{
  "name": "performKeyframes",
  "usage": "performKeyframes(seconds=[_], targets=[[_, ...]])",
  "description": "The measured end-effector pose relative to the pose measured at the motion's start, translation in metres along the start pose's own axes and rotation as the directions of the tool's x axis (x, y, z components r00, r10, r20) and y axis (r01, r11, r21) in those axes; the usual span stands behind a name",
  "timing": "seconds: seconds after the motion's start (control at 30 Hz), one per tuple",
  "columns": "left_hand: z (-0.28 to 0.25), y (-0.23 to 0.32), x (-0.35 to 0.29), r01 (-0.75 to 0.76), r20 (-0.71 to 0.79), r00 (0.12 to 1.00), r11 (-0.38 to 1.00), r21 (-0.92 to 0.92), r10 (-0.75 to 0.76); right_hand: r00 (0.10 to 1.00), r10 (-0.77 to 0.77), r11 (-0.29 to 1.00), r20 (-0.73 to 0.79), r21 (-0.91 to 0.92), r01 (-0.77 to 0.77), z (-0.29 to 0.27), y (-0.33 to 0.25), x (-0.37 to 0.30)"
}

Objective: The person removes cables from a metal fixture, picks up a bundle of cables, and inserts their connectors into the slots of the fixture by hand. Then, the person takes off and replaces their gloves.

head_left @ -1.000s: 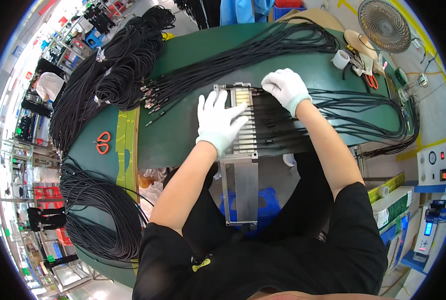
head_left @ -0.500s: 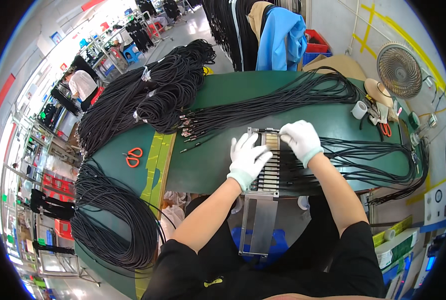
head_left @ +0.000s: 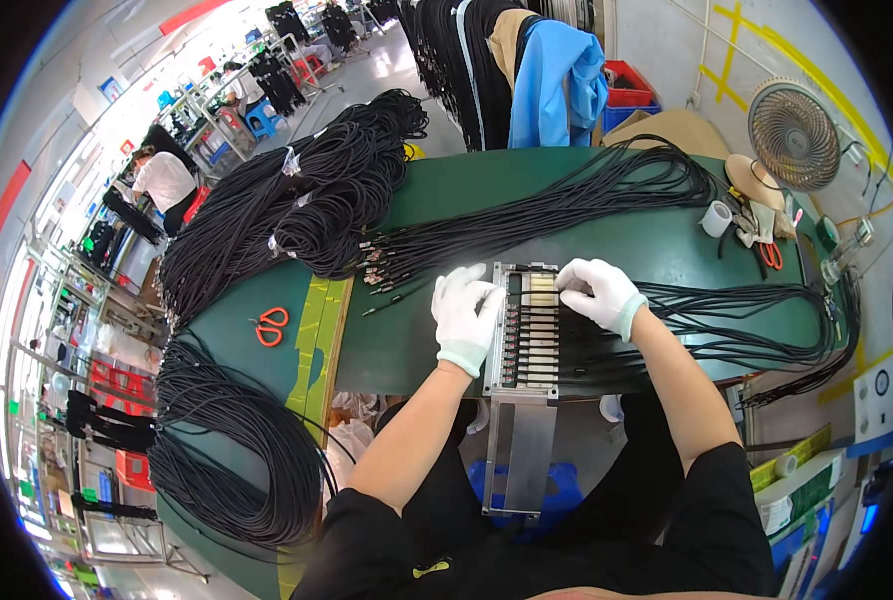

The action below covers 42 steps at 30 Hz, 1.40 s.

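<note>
A metal fixture [head_left: 499, 345] with a row of slots stands upright in front of me, and several black cable ends lie side by side in its lower slots. My left hand [head_left: 463, 315], in a white glove, is at the fixture's upper left edge, its fingers curled and closed at the end of a black cable. On the opposite side, my gloved right hand [head_left: 604, 294] pinches that cable between thumb and fingertips. The cable crosses one of the upper slots. Black cables [head_left: 736, 297] run from the fixture's right side and loop back on the table.
Loose cables [head_left: 566, 200] lie across the green table [head_left: 446, 180]. Big coiled bundles [head_left: 266, 200] rest at the left, beside orange-handled scissors [head_left: 270, 327]. A fan [head_left: 792, 134], a white tape roll [head_left: 716, 219] and gloves [head_left: 759, 222] are at the right.
My left hand has moved left, off the middle of the fixture, uncovering more slots. My right hand has come slightly down along the fixture's right edge.
</note>
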<state>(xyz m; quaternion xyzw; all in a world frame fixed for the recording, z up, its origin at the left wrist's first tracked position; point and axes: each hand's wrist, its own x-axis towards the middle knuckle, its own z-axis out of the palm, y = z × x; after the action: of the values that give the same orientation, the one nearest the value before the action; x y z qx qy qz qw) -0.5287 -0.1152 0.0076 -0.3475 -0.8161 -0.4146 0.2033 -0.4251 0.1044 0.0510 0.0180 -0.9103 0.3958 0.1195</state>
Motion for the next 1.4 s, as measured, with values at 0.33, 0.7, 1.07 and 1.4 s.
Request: performKeyframes(seconds=[0.33,0.7,1.07,1.4], targets=[[0.006,-0.004,-0.001,0.042,0.079,0.996,0.993,-0.113,-0.033,0.967,-0.241,0.938,-0.084,-0.274,0.21,0.006,0.015,0.001],[0.005,-0.005,-0.008,0.155,0.136,0.981,0.982,-0.111,-0.14,0.958,-0.252,0.932,-0.136,-0.301,0.202,0.004,0.021,-0.004],[0.009,-0.019,-0.001,0.155,0.208,0.968,0.986,-0.068,-0.138,0.97,-0.23,0.909,-0.073,-0.371,0.187,0.002,0.028,0.007],[0.01,-0.019,-0.013,0.184,0.236,0.958,0.98,-0.073,-0.162,0.962,-0.268,0.856,-0.044,-0.47,0.217,0.014,0.03,0.002]])
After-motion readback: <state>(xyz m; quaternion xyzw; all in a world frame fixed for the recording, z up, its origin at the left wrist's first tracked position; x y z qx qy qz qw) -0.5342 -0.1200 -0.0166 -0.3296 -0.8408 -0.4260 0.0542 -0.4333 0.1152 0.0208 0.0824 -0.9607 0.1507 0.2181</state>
